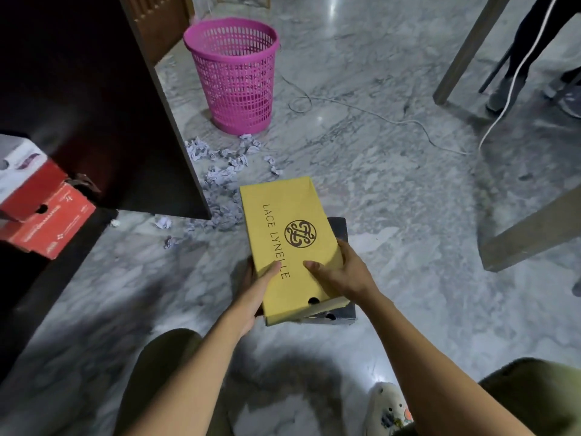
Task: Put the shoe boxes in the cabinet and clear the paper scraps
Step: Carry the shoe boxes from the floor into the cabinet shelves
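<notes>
Paper scraps [220, 184] litter floor between cabinet door [176, 121] and basket [234, 73].

**Grey marble floor [377, 184] around a pink basket [234, 77]**

The polished grey-and-white marble shows bright spots of glare beyond the basket. A thin white cable [361, 110] loops over the floor just right of the basket. Well to its right stand pale wooden furniture legs [465, 48]. Behind its left side is a brown wooden panel [163, 23].

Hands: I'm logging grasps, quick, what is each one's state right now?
Left hand: grips the yellow shoe box at its left edge, thumb on top.
Right hand: grips the same box at its right edge.
</notes>
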`<state>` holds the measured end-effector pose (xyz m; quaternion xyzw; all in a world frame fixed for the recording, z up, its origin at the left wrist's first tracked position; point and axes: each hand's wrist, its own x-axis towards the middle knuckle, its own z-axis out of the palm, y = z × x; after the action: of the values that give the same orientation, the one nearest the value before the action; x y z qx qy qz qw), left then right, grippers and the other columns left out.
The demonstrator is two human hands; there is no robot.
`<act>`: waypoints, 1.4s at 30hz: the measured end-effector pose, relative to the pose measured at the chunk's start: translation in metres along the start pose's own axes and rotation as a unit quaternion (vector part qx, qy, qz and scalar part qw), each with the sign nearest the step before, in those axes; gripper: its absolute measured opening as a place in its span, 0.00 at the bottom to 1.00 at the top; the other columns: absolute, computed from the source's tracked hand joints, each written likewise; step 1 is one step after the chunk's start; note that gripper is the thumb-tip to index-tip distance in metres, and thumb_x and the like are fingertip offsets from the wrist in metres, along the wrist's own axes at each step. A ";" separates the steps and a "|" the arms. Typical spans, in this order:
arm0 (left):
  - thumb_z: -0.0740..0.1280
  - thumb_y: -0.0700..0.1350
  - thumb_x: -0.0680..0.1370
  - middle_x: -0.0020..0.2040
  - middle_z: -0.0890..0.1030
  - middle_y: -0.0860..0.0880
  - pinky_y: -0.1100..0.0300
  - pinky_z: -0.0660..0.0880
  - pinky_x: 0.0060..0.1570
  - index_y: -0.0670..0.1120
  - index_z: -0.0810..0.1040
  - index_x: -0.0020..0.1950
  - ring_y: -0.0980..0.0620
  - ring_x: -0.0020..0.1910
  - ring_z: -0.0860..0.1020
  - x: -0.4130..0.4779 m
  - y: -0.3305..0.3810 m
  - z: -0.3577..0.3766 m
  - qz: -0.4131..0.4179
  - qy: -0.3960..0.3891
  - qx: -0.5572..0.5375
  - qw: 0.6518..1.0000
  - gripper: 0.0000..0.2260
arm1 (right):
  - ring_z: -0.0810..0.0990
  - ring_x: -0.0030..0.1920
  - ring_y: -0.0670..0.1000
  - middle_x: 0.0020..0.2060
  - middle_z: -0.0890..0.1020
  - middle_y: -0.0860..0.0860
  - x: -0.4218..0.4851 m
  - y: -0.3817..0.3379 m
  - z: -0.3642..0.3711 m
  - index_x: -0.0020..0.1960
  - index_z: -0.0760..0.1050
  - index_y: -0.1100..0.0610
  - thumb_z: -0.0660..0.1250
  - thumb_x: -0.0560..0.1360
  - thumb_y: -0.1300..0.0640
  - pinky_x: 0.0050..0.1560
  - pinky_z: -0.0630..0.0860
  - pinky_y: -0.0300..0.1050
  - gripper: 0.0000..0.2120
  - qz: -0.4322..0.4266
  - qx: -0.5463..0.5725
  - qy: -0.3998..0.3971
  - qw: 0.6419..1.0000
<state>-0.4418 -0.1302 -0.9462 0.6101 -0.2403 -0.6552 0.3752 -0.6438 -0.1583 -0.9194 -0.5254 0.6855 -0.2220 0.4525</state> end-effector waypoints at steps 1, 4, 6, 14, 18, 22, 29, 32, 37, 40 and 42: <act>0.71 0.56 0.74 0.59 0.82 0.53 0.46 0.77 0.59 0.61 0.70 0.66 0.50 0.57 0.80 -0.007 0.006 -0.011 0.027 0.007 0.003 1.000 0.22 | 0.77 0.60 0.51 0.62 0.77 0.45 -0.003 -0.011 0.005 0.73 0.64 0.46 0.74 0.57 0.28 0.61 0.77 0.54 0.50 -0.018 0.008 -0.009 1.000; 0.70 0.56 0.75 0.58 0.81 0.58 0.54 0.77 0.53 0.63 0.70 0.67 0.55 0.57 0.80 -0.030 0.028 -0.047 0.089 0.041 0.015 0.995 0.21 | 0.78 0.57 0.48 0.58 0.77 0.43 -0.009 -0.045 0.024 0.73 0.64 0.48 0.78 0.65 0.39 0.56 0.77 0.43 0.42 -0.074 0.027 -0.045 0.996; 0.69 0.60 0.74 0.58 0.81 0.59 0.59 0.75 0.47 0.63 0.71 0.67 0.56 0.58 0.79 -0.046 0.042 -0.073 0.094 0.065 0.023 0.993 0.22 | 0.78 0.57 0.48 0.58 0.77 0.42 -0.011 -0.071 0.040 0.73 0.64 0.47 0.78 0.65 0.40 0.56 0.77 0.42 0.41 -0.104 0.026 -0.082 0.991; 0.68 0.63 0.74 0.58 0.81 0.63 0.59 0.73 0.48 0.68 0.69 0.67 0.61 0.57 0.78 -0.133 0.083 -0.172 0.130 0.145 0.027 0.980 0.22 | 0.80 0.52 0.43 0.60 0.78 0.43 -0.032 -0.170 0.102 0.72 0.64 0.39 0.78 0.63 0.37 0.53 0.82 0.49 0.42 -0.214 0.030 -0.175 0.961; 0.67 0.63 0.73 0.52 0.83 0.64 0.54 0.75 0.48 0.69 0.73 0.60 0.60 0.55 0.78 -0.177 0.099 -0.196 0.153 0.202 -0.019 0.967 0.16 | 0.77 0.49 0.38 0.50 0.74 0.32 -0.058 -0.219 0.122 0.63 0.62 0.35 0.76 0.70 0.46 0.41 0.76 0.28 0.30 -0.270 0.053 -0.207 0.939; 0.68 0.59 0.75 0.54 0.83 0.63 0.62 0.73 0.46 0.68 0.74 0.59 0.62 0.55 0.79 -0.214 0.136 -0.210 0.222 0.233 -0.039 0.946 0.14 | 0.76 0.47 0.33 0.51 0.75 0.34 -0.074 -0.278 0.128 0.67 0.65 0.41 0.75 0.72 0.52 0.38 0.73 0.23 0.29 -0.332 0.087 -0.202 0.917; 0.73 0.57 0.73 0.56 0.82 0.62 0.52 0.75 0.59 0.70 0.75 0.59 0.58 0.58 0.79 -0.253 0.239 -0.235 0.348 0.272 -0.051 0.895 0.17 | 0.78 0.52 0.35 0.54 0.77 0.36 -0.086 -0.396 0.112 0.66 0.69 0.40 0.71 0.74 0.49 0.43 0.75 0.28 0.22 -0.434 0.115 -0.181 0.875; 0.72 0.60 0.72 0.56 0.82 0.61 0.50 0.76 0.58 0.66 0.75 0.62 0.56 0.57 0.80 -0.264 0.284 -0.245 0.375 0.298 -0.052 0.876 0.19 | 0.76 0.53 0.39 0.56 0.77 0.43 -0.084 -0.441 0.110 0.71 0.70 0.50 0.68 0.77 0.48 0.45 0.73 0.31 0.24 -0.463 0.123 -0.133 0.868; 0.72 0.62 0.70 0.55 0.83 0.56 0.46 0.77 0.56 0.60 0.76 0.63 0.52 0.52 0.82 -0.270 0.352 -0.267 0.358 0.320 -0.120 0.869 0.22 | 0.75 0.51 0.38 0.53 0.74 0.39 -0.084 -0.488 0.125 0.70 0.71 0.52 0.64 0.79 0.44 0.47 0.71 0.33 0.23 -0.509 0.160 -0.031 0.845; 0.72 0.63 0.70 0.55 0.83 0.50 0.46 0.78 0.50 0.56 0.75 0.64 0.47 0.51 0.81 -0.271 0.381 -0.282 0.323 0.314 -0.167 0.877 0.25 | 0.73 0.60 0.45 0.62 0.72 0.46 -0.082 -0.504 0.141 0.71 0.67 0.48 0.63 0.75 0.35 0.59 0.74 0.44 0.29 -0.532 0.176 -0.001 0.828; 0.72 0.63 0.69 0.54 0.82 0.47 0.44 0.77 0.49 0.54 0.75 0.64 0.44 0.51 0.80 -0.269 0.395 -0.294 0.302 0.302 -0.192 0.884 0.27 | 0.69 0.64 0.46 0.64 0.67 0.45 -0.081 -0.517 0.153 0.71 0.64 0.45 0.64 0.74 0.34 0.60 0.73 0.46 0.30 -0.544 0.168 -0.003 0.822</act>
<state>-0.0828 -0.1149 -0.5158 0.5921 -0.1578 -0.3278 0.7190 -0.2409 -0.2384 -0.5601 -0.7291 0.2393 -0.5425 0.3417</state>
